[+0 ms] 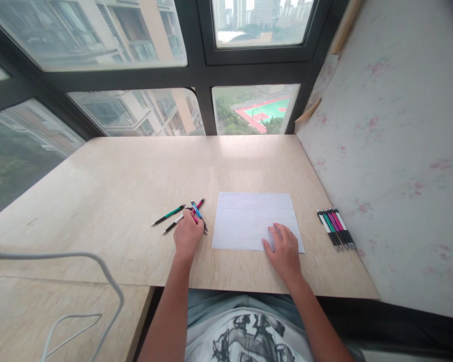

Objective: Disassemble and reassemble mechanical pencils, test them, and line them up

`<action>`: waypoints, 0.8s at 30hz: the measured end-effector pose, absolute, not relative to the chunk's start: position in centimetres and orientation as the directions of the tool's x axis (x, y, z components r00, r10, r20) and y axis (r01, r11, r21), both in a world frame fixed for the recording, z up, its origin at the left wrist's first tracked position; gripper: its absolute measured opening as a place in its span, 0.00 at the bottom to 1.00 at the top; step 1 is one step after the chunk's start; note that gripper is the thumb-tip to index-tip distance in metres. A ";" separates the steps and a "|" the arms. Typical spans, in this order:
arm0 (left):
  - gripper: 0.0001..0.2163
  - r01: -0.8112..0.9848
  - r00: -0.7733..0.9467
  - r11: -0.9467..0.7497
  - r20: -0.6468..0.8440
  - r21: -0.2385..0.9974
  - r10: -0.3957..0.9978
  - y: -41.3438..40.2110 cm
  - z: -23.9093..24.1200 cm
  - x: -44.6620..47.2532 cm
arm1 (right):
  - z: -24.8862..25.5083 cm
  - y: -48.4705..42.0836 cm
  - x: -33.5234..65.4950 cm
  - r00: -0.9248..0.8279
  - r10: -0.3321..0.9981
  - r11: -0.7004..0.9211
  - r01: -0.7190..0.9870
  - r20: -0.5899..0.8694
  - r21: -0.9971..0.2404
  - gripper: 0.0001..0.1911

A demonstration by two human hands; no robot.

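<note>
Several pens lie loosely crossed left of the frame's centre, partly hidden by the person's left hand (189, 234), whose fingers are bent down onto them; I cannot tell whether they grip one or merely touch. The green pen (168, 215) lies clear of the fingers, its long axis slanting from lower left to upper right, tip to the lower left. The white pen (172, 224) slants similarly, its other end lost behind the hand, while the blue pen (197, 210) crosses the magenta pen (201, 202) and points to the lower right. Mid-frame, slightly right, the right hand (284, 246) rests on the lower right of the paper (245, 223), fingers loosely curved, thumb spread, grasping nothing; the lines near the sheet's top are too small to read. At the right, a row of pens (335, 229) points down and right, packed too tightly to count surely. Lower left, a grey cable (111, 276) runs out of frame.
</note>
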State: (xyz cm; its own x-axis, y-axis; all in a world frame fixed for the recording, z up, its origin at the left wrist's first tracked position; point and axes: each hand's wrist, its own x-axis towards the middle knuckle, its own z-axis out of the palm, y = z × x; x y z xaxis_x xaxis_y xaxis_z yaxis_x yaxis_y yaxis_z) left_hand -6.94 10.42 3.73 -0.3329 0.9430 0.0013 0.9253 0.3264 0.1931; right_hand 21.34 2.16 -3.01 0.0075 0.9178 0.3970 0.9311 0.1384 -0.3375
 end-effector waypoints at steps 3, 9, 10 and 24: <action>0.06 0.914 -0.338 0.317 0.042 0.252 0.940 10.2 3.6 -7.4 | -2.9 2.1 21.3 0.009 0.918 0.138 0.930 0.397 -0.340 0.17; 0.07 0.737 -0.337 0.172 0.135 0.653 0.932 8.2 3.9 -8.0 | -2.6 2.4 21.3 0.015 0.917 0.136 0.928 0.400 -0.346 0.16; 0.08 0.671 -0.324 0.135 0.124 0.729 0.938 7.8 3.9 -7.7 | -2.5 2.5 21.2 0.016 0.919 0.133 0.929 0.395 -0.346 0.16; 0.16 -0.412 -0.047 0.208 -0.249 0.887 0.967 2.3 2.9 0.4 | -1.9 2.8 19.4 0.061 0.926 0.087 0.926 0.372 -0.368 0.16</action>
State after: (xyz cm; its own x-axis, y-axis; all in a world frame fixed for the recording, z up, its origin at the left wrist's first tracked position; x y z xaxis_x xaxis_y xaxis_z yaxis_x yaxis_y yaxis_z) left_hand 0.39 2.35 2.88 -0.0470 0.9674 -0.2487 -0.4122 0.2080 0.8871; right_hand 19.43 2.78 -1.88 0.0610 0.9262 0.3722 0.9257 0.0869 -0.3682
